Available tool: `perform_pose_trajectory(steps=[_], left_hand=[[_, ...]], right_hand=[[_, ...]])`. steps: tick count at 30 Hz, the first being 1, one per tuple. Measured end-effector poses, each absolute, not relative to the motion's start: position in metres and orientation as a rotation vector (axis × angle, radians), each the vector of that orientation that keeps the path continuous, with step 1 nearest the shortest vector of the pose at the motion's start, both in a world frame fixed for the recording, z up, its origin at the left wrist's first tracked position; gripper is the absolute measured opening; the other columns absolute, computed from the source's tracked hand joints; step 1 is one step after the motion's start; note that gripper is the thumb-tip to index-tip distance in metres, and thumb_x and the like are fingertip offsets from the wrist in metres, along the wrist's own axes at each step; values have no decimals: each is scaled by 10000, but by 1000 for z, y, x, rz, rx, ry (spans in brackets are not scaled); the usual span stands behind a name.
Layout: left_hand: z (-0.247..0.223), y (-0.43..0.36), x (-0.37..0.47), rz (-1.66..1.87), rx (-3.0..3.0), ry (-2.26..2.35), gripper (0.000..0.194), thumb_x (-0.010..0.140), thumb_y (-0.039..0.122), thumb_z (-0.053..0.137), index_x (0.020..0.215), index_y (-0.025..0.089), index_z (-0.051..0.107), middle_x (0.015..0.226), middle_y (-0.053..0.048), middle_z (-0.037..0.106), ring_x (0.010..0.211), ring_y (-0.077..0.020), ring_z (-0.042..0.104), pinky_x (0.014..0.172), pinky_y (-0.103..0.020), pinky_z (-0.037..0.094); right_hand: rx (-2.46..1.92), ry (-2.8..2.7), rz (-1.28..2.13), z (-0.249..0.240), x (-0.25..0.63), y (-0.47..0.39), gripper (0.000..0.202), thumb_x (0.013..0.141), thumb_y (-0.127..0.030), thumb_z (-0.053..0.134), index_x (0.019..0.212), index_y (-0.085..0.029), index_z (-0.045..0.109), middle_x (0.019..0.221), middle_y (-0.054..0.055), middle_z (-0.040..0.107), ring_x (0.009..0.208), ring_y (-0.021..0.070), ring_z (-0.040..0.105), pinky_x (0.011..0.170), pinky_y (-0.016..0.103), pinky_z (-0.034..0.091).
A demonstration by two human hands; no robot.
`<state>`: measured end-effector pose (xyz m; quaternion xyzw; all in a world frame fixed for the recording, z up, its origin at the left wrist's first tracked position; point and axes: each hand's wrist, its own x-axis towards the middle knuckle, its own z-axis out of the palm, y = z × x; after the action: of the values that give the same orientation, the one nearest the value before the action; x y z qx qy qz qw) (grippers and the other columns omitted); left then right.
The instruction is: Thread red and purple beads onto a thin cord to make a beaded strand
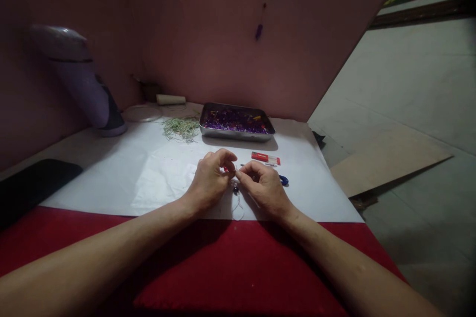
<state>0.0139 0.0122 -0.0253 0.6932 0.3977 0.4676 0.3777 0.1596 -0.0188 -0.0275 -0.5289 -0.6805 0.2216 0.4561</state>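
Observation:
Over the white paper, my left hand (212,178) and my right hand (265,185) meet fingertip to fingertip. Both are closed in a pinch on a thin pale string (238,213). It hangs below the fingers in a loop, with a dark round bead (235,189) on it. Something small and red (225,169) shows at my left fingers; its shape is partly hidden. Just behind my right hand lie a red lighter-like pack (265,158) with a clear part and a blue handle loop (283,180), mostly covered by the hand.
A metal tray (238,134) of purple beads stands at the back, beside a tangle of green thread (181,129). A purple bottle (80,81) leans at left, near a black flat object (39,183). A beaded strand (259,31) hangs against the pink wall.

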Motion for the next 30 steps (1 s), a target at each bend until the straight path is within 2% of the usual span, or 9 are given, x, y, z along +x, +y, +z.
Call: perform_pose_trajectory(steps=[7, 13, 17, 19, 23, 30], left_hand=[[-30, 14, 13, 1184, 1722, 978, 243, 644, 53, 573, 821, 210, 627, 738, -13, 613, 713, -154, 539, 626, -262, 447], [-23, 14, 16, 1121, 1532, 993, 164, 635, 144, 668, 797, 157, 646, 705, -21, 628, 637, -138, 555, 599, -264, 441], [-17, 12, 17, 1101, 1514, 1002, 96, 698, 191, 614, 773, 144, 652, 731, -38, 658, 661, -141, 568, 615, -261, 440], [-15, 12, 18, 1080, 1546, 1009, 78, 711, 207, 597, 720, 141, 638, 680, -27, 638, 629, -132, 547, 594, -252, 423], [-17, 14, 19, 1091, 1562, 1064, 88, 716, 206, 570, 651, 148, 587, 594, 4, 578, 566, -115, 502, 554, -240, 392], [-17, 14, 17, 1132, 1584, 1059, 96, 723, 203, 540, 653, 159, 589, 615, 7, 584, 588, -121, 512, 572, -236, 389]], right_hand=[[-1241, -1652, 652, -29, 160, -18, 82, 814, -211, 564, 754, -176, 608, 719, 19, 609, 661, 149, 547, 623, 285, 428], [-1235, -1621, 646, -27, 159, -18, 86, 805, -193, 567, 725, -178, 596, 685, 5, 590, 636, 138, 535, 607, 275, 426], [-1212, -1618, 679, -27, 159, -18, 105, 818, -216, 554, 730, -175, 595, 686, 7, 592, 632, 135, 530, 595, 271, 422], [-1201, -1604, 711, -28, 159, -18, 104, 812, -217, 553, 727, -174, 594, 683, 9, 591, 634, 136, 529, 593, 271, 422], [-1184, -1503, 822, -30, 160, -15, 105, 769, -245, 594, 691, -175, 579, 639, -7, 569, 582, 123, 506, 562, 267, 413], [-1189, -1394, 931, -28, 160, -14, 132, 724, -273, 623, 652, -181, 560, 556, -32, 536, 497, 102, 447, 481, 246, 351]])
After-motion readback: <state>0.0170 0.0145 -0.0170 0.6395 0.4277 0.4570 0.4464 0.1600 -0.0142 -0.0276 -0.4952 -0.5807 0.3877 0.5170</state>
